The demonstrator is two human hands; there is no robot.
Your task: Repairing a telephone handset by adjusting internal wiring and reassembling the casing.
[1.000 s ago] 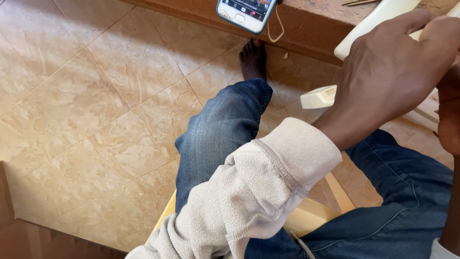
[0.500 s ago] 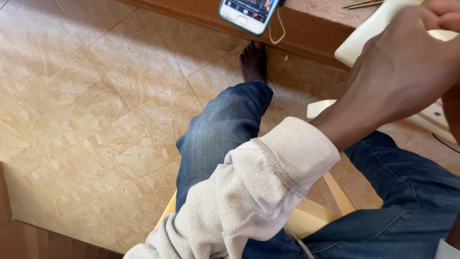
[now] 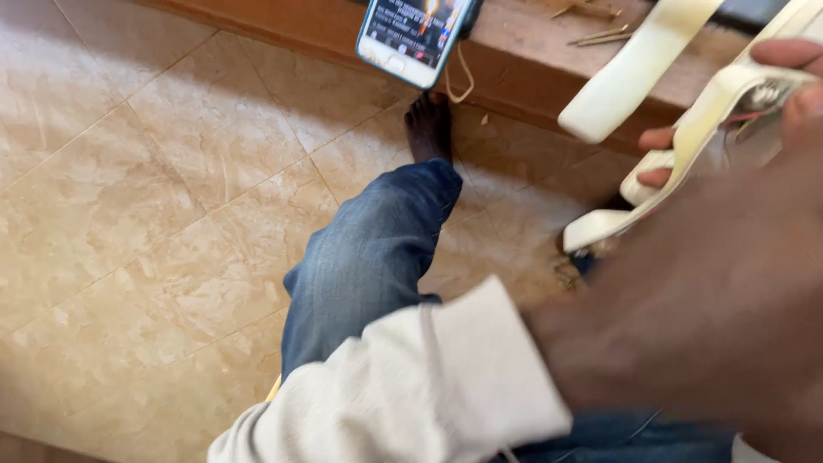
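My left hand (image 3: pixel 711 300) fills the right of the view, blurred and close, with a cream sleeve (image 3: pixel 411 394) behind it. Its fingers close on a white sandal (image 3: pixel 686 146) held up over my lap. Two fingertips of my right hand (image 3: pixel 656 159) curl around the sandal's strap from behind; the remainder of that hand is hidden. A long cream sole piece (image 3: pixel 634 69) sticks up beside the sandal, above the wooden ledge.
A phone (image 3: pixel 416 34) with a lit screen leans on the brown wooden ledge (image 3: pixel 523 60), where a few thin sticks lie. My jeans-clad leg (image 3: pixel 369 257) stretches to a bare foot (image 3: pixel 429 129) on the beige tiled floor (image 3: pixel 154 214).
My left hand has come lower and closer to the camera. The white sandal, mostly covered before, now shows above it with my right fingertips on its strap.
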